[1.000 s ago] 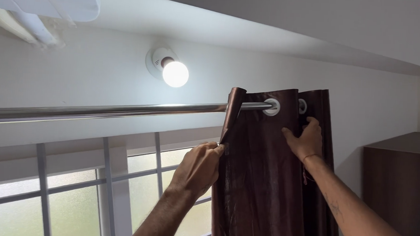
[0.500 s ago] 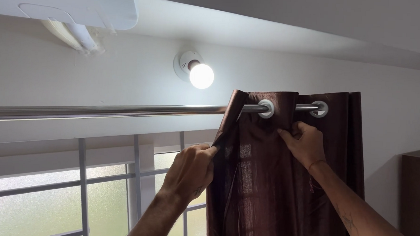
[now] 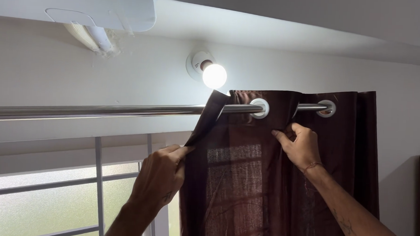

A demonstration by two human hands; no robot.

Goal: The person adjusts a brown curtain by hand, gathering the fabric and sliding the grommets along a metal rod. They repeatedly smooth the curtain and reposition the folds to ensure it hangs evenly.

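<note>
The curtain (image 3: 282,182) is dark brown, slightly sheer cloth, hanging in loose vertical folds from the rod (image 3: 101,111), a shiny round metal bar that runs level across the wall above the window. Two silver rings are set into the curtain's top hem: the rod passes through one ring (image 3: 259,108) near the leading edge and a second ring (image 3: 325,108) further right. Between them the hem bulges forward in a fold. The curtain's left edge is pulled out and down to the left, so its top corner folds over the rod as a slanted flap (image 3: 210,118). Daylight from the window shows through the cloth as a paler patch.
</note>
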